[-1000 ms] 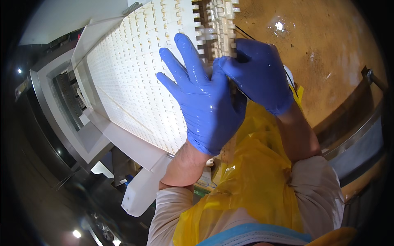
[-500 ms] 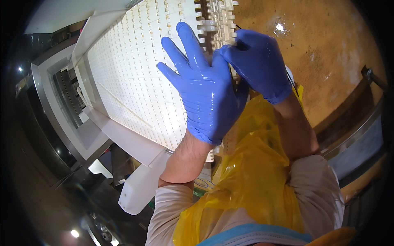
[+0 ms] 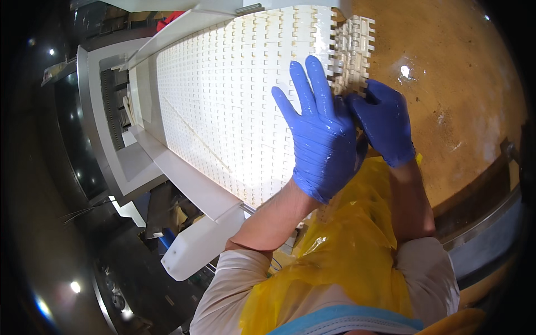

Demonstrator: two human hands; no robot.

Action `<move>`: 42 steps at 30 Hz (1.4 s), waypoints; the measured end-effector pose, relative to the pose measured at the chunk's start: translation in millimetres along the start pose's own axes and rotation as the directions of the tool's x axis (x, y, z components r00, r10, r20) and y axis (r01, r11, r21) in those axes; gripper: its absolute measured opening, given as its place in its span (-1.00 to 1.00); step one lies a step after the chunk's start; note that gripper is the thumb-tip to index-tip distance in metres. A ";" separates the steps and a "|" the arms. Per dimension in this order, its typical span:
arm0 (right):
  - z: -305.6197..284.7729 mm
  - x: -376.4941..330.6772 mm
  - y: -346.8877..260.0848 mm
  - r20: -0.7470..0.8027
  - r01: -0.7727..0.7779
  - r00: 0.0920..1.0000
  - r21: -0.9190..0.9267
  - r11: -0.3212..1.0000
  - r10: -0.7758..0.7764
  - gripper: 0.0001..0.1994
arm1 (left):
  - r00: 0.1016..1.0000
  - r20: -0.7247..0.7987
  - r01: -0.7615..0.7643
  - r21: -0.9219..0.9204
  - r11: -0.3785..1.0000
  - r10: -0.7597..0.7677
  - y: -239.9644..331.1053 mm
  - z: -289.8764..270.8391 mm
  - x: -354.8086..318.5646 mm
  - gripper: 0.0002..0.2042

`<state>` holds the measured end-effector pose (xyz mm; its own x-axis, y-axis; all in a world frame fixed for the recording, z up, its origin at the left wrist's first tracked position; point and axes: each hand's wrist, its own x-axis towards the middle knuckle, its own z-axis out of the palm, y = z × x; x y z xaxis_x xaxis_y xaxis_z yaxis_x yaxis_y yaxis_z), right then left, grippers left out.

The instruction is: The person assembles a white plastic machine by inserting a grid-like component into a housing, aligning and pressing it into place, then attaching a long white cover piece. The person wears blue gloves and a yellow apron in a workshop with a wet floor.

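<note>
A white modular conveyor belt [image 3: 223, 100] with rows of small gaps fills the middle. Its right end curls over, showing yellowed, interlocking toothed links [image 3: 353, 53]. My left hand [image 3: 326, 139], in a wet blue glove, lies over the belt near this end with three fingers stretched and spread. Its index finger bends toward the belt's edge, and the thumb is mostly hidden on the right side. Just beside it, my right hand [image 3: 388, 123], also gloved in blue, has its fingers curled in at the edge of the toothed end. Its fingertips are hidden.
White side guards [image 3: 192, 181] border the belt, with a grey machine frame [image 3: 95, 123] at its far left end. A wet orange-brown floor [image 3: 441, 100] extends on the right, where a metal rail [image 3: 480, 198] curves along. A yellow plastic apron [image 3: 346, 240] covers my front.
The belt and both hands appear farther right in the picture, as the view has shifted. My hands keep nearly the same pose at the belt's end.
</note>
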<state>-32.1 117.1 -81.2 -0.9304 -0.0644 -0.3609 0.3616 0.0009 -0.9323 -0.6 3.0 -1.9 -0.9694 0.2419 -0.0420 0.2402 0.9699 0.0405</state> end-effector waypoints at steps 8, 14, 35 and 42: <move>2.1 -1.3 -18.9 0.012 0.030 1.000 -0.140 0.990 -0.028 -0.76 | 0.999 -0.036 -0.025 -0.017 1.000 0.024 -7.9 4.7 -3.9 -0.55; 3.2 1.7 -21.8 -0.043 0.179 0.977 -0.346 0.921 -0.207 -0.75 | 0.998 -0.031 -0.056 -0.037 0.998 0.055 -11.5 -0.5 -1.5 -0.56; 25.5 -1.7 -7.5 -0.147 0.107 0.984 0.048 0.993 -0.099 -0.83 | 0.994 -0.092 -0.067 -0.144 0.987 0.054 -18.6 -1.6 -2.3 -0.57; 34.2 -2.3 30.9 -0.135 0.149 0.987 0.517 0.843 -0.092 -0.85 | 0.998 -0.052 -0.038 -0.148 0.988 0.030 -17.4 -1.7 -2.8 -0.60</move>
<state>-16.7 83.2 -108.3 -0.9594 0.0707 -0.2732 0.1972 -0.5245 -0.8283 -2.2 -14.6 -0.8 -0.9630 0.2692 0.0114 0.2665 0.9451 0.1890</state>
